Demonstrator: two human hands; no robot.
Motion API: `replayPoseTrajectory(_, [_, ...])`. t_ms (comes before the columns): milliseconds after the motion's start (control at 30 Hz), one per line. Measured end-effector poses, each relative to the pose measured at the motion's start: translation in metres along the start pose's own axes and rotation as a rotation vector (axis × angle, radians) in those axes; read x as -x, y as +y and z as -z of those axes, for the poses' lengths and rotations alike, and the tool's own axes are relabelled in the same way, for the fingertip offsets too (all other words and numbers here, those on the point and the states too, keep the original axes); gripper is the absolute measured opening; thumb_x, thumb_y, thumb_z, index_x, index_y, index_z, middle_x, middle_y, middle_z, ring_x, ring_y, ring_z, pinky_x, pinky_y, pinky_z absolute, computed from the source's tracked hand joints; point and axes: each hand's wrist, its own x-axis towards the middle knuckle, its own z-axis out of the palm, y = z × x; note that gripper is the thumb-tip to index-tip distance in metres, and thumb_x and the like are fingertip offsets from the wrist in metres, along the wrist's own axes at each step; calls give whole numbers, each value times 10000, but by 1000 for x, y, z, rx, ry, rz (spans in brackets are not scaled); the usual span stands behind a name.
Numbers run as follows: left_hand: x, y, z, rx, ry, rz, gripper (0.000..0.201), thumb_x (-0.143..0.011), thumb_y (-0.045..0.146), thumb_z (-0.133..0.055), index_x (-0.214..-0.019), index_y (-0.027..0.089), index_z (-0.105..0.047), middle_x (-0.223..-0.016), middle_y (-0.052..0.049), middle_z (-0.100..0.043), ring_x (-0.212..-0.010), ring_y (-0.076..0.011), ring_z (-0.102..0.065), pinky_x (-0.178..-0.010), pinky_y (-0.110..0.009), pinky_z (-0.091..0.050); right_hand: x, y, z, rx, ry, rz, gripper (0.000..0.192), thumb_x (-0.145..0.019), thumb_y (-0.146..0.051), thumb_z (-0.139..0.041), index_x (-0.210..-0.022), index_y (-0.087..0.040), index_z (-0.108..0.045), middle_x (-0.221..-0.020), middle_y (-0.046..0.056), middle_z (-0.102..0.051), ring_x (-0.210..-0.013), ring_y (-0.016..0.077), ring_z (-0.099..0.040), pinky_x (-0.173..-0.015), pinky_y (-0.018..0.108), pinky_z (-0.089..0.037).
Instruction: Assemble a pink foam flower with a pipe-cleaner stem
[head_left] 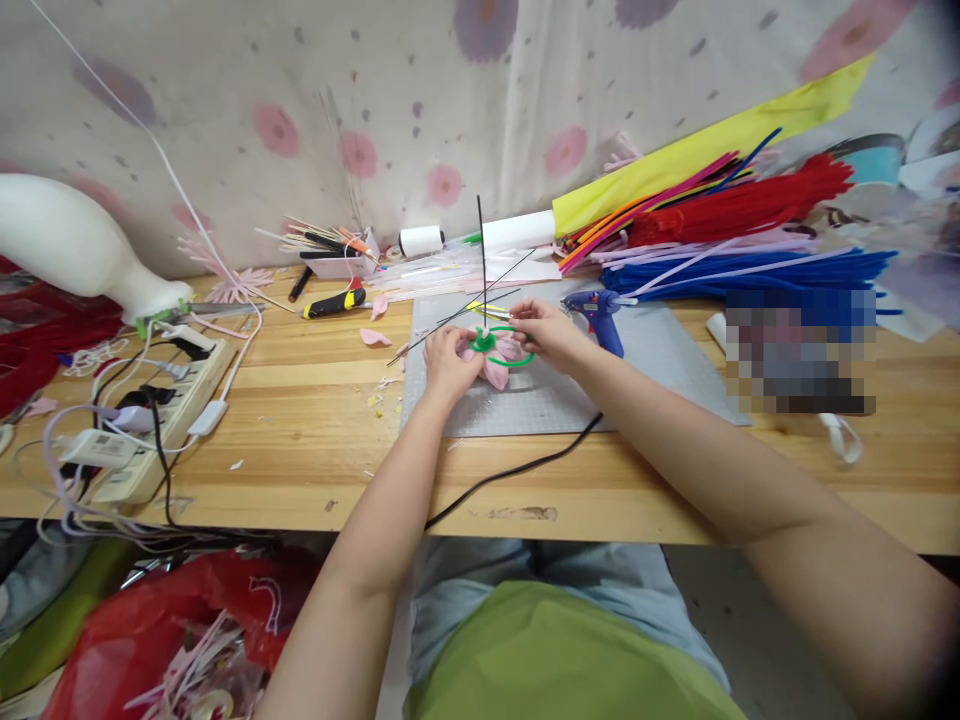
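Observation:
A pink flower lies face down over the grey mat, its dark stem pointing up. Green pipe cleaner is wound round the base of the stem and loops out to the right. My left hand is closed on the flower beside the green winding. With fingers pinched together, my right hand holds the green pipe cleaner at the loop's right side. The exact grip points are partly hidden by the fingers.
A blue glue gun lies right of my hands on the grey mat. Bundled blue pipe cleaners lie behind it. At left are a power strip, a yellow-black cutter and loose pink petals. A black cable crosses the front.

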Motion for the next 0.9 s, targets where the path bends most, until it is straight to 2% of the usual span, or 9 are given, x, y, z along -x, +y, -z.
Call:
replayPoseTrajectory(67, [1,1,0,9,-4,11,185,-625,145,-678,-787,214,-621,-910,-56,-594,-990,-238,-498,-930,-387,-359,-7,-2,5,202,-8,-16,133,-658,-202,-635,-760,-182,-552,-587,-50,-495,-463,57,-389,-465,210,-299])
replayPoseTrajectory(133, [1,2,0,6,-14,12,189,-622,187,-708,-791,210,-626,-919,-57,-599,-996,-239,-498,-925,-382,-359,-13,-5,10,456,-39,60,68,-692,-221,-626,-727,-164,-614,-611,-22,-556,-513,70,-434,-525,226,-338])
replayPoseTrajectory(233, [1,3,0,-10,-7,22,198,-628,254,-731,-790,211,-626,-917,-53,-606,-992,-234,-505,-912,-378,-363,-17,-11,13,839,-39,147,132,-709,-302,-638,-735,-178,-675,-679,2,-628,-613,109,-508,-579,240,-347])
replayPoseTrajectory(367, [1,5,0,-46,-6,47,175,-652,257,-715,-797,212,-628,-910,-45,-612,-981,-217,-519,-908,-361,-373,-13,-19,9,1171,10,100,203,-731,-381,-609,-805,-215,-698,-786,11,-671,-693,138,-547,-573,241,-317])
replayPoseTrajectory(567, [2,6,0,-28,-7,36,160,-670,232,-689,-818,224,-629,-921,-34,-627,-965,-207,-528,-914,-353,-374,-9,-18,6,1325,58,95,199,-775,-299,-543,-848,-191,-693,-850,50,-695,-743,156,-578,-585,243,-325])
replayPoseTrajectory(900, [2,8,2,-68,-43,74,170,-692,249,-679,-857,229,-645,-967,-53,-625,-989,-239,-516,-910,-387,-358,1,-25,13,1406,-3,118,217,-808,-266,-518,-901,-181,-695,-886,60,-699,-768,164,-591,-618,249,-344])
